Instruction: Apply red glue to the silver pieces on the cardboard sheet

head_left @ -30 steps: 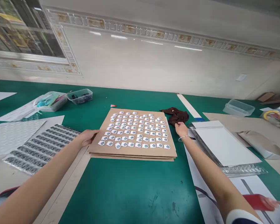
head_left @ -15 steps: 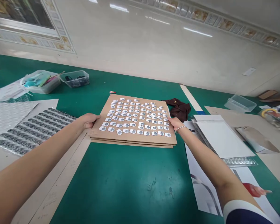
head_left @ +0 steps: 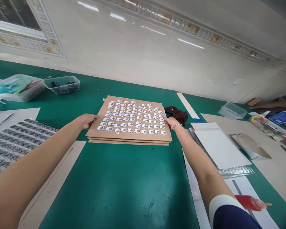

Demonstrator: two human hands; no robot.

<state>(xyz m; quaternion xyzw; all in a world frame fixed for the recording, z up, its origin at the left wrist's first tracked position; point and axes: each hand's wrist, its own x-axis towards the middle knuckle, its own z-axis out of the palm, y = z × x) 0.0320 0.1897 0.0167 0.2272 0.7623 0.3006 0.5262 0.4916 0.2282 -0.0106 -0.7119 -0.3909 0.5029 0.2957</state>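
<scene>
A stack of brown cardboard sheets [head_left: 131, 137] lies on the green table [head_left: 124, 184]. Its top sheet carries rows of several small white tags with dark round centres [head_left: 133, 117]. My left hand [head_left: 85, 121] grips the stack's left edge. At the right edge, my right hand [head_left: 171, 122], a bracelet on its wrist, holds the cardboard. A dark brown cloth [head_left: 177, 113] lies just behind my right hand.
Left: a tray sheet of dark round parts [head_left: 11, 140], two clear plastic tubs [head_left: 62, 84] and pale boards [head_left: 50, 187]. Right: white sheets on a clear tray [head_left: 219, 146], an empty tub [head_left: 232, 110], a tape roll [head_left: 257, 119] and a red object [head_left: 249, 202].
My right hand left the brown cloth and came to the right edge of the cardboard stack. My left hand stayed on the left edge. The camera view shifted to the right.
</scene>
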